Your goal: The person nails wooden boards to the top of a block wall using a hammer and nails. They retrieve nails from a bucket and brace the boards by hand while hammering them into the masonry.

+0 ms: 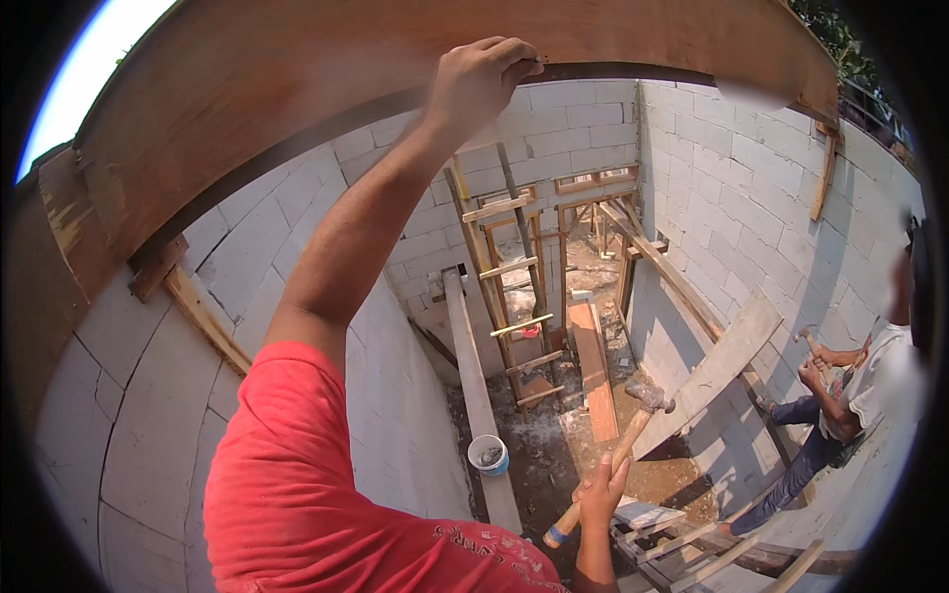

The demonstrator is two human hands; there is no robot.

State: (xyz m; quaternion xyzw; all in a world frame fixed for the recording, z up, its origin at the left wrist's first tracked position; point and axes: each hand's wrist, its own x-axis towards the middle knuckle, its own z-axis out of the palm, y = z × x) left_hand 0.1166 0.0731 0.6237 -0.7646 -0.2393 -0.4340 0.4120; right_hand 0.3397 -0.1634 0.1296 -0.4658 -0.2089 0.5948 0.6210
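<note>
Wooden board (pixel 346 64) runs lengthwise left to right across the top, above both hands, left hand (pixel 482 81) at its lower edge, fingers bunched, can't tell if gripping anything; hammer (pixel 630 438) slants, head up-right, butt lower-left, right hand (pixel 599 494) grasping its handle.

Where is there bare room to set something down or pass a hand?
The narrow plank, lower down, shows bare stretches on both sides of the bucket. For passing, open air appears between the left hand, up by the large brown board, and the hammer in the right hand. Lower right is crowded with wooden slats and another worker.
</note>
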